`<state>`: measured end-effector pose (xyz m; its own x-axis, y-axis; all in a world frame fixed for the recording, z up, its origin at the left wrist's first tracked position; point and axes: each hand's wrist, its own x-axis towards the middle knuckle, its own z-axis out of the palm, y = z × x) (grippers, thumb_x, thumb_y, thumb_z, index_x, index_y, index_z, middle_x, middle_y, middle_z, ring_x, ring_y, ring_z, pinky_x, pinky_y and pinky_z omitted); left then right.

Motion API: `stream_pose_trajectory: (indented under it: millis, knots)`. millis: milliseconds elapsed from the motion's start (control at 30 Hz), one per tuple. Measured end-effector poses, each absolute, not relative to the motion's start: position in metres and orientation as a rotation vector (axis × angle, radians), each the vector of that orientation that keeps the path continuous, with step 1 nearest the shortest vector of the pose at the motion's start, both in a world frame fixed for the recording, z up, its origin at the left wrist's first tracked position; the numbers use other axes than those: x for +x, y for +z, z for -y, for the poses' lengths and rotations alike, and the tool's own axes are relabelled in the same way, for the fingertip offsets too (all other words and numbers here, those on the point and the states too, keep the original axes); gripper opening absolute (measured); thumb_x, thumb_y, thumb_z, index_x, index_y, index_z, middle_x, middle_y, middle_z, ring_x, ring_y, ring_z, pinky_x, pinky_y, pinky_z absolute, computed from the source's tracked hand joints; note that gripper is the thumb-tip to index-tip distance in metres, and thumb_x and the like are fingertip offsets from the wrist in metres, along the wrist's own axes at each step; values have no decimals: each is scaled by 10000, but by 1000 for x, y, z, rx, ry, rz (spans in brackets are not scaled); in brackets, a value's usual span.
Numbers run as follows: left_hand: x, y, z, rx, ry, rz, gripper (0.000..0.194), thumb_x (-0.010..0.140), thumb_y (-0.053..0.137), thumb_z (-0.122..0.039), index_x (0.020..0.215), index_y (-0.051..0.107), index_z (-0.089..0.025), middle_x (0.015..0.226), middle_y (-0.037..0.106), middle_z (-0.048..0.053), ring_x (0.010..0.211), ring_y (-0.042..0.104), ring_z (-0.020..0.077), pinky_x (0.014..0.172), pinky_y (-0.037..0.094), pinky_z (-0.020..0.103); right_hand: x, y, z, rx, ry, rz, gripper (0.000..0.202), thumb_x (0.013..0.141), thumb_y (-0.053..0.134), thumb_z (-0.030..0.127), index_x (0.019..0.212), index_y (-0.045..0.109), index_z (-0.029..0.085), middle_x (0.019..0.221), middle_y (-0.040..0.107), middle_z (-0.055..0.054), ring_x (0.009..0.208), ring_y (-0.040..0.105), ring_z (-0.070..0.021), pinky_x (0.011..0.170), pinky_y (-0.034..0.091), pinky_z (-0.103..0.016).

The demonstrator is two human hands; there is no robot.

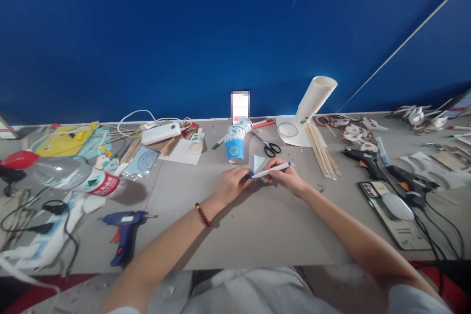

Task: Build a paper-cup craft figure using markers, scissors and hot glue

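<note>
Over the middle of the table, both hands meet at a white marker [265,171] with blue ends, lying nearly level. My left hand [231,184] has its fingers closed around the marker's blue left end. On the white barrel, my right hand [287,177] is closed in a pinch. A small triangular piece of paper [259,163] with blue lines shows just behind the marker; whether fingers also hold it, I cannot tell. Beyond the hands stands a blue paper cup [234,149] with white patterned trim. Black-handled scissors [271,149] lie behind my right hand.
At left are a blue glue gun [125,230], a plastic bottle [73,175] and a power strip [55,235]. A leaning stack of paper cups [314,100] and wooden sticks [323,152] stand back right. Black glue guns [368,162] and a phone [392,221] lie at right.
</note>
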<state>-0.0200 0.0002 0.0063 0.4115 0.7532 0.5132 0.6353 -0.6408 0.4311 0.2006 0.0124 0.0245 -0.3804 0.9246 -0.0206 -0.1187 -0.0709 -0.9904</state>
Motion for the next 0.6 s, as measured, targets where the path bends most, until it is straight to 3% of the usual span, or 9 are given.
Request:
stream_pose_trajectory:
  millis: [600]
  knots:
    - [-20,8,2,2557,1077,-1226,281,946,494,-414,925,660,-189,713,619,6,650,591,124,594,420,233,203,14,-15,-1045,1532,1416,278,734,759,399,845,662,164,680,656,-11,514,517,-93,469,403,-218]
